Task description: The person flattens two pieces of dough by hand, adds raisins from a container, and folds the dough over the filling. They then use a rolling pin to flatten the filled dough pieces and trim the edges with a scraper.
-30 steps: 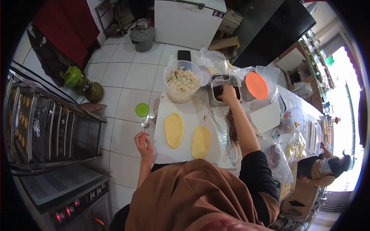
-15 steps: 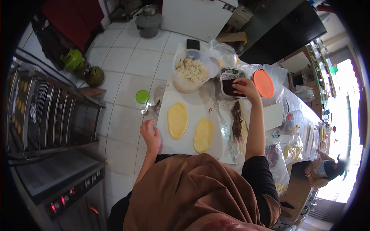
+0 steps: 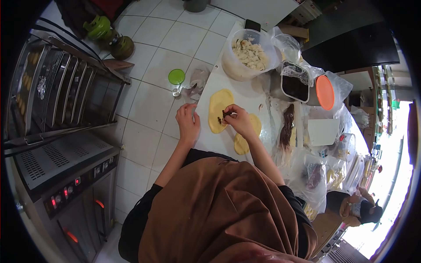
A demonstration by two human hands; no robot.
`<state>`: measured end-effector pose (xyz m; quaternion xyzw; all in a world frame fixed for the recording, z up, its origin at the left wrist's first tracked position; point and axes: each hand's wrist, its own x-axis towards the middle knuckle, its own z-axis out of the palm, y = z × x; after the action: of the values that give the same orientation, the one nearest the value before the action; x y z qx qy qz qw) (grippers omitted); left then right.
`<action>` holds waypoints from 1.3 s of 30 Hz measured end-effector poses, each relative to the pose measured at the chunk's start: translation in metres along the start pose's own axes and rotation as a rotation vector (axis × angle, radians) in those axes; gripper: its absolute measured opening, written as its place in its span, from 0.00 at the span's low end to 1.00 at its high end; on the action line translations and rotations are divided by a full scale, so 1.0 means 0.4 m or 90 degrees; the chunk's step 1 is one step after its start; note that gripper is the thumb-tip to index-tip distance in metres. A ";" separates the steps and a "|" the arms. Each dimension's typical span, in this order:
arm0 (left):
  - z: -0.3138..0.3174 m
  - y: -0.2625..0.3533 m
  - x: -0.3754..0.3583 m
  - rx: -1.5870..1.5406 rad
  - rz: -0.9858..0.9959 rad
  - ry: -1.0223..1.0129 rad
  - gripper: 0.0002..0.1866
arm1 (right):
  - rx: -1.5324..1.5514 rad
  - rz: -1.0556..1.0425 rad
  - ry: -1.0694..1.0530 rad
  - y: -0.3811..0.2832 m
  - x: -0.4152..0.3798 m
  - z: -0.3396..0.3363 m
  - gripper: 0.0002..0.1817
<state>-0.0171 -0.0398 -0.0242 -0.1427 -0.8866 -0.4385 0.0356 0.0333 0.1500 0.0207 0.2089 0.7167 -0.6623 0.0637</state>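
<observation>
Two flat yellow dough ovals lie on the white table. Over the left dough oval, my right hand pinches a small clump of dark brown, chocolate-like bits. A few of these bits rest on that dough. The right dough oval is partly covered by my right hand and forearm. My left hand is at the table's left edge beside the left dough, fingers apart and slightly bent, holding nothing visible. Farther back, a rectangular tub contains a dark brown mass, with plastic wrap over its far end.
A clear bucket of pale shredded filling stands at the back. Right of the tub is an orange lid. A dark brown strip lies on plastic. Left are a tray rack and an oven. Another person is far right.
My right hand has moved from the tub to above the left dough, carrying dark bits; some now lie on it. My left hand has come nearer the dough. The camera view has shifted.
</observation>
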 end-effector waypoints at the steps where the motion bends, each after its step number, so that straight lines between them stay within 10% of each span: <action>1: -0.001 0.004 0.001 -0.003 -0.002 -0.005 0.16 | -0.085 -0.016 0.013 -0.009 -0.002 0.005 0.12; 17: -0.006 0.008 0.006 -0.020 0.006 -0.022 0.16 | -0.343 -0.055 0.054 -0.063 0.016 0.014 0.16; 39: -0.009 0.015 0.010 -0.040 0.015 -0.029 0.14 | -0.203 -0.116 0.134 -0.048 0.022 0.028 0.13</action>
<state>-0.0195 -0.0382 -0.0167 -0.1640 -0.8711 -0.4626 0.0161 0.0158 0.1404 0.0339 0.1989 0.8312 -0.5177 -0.0392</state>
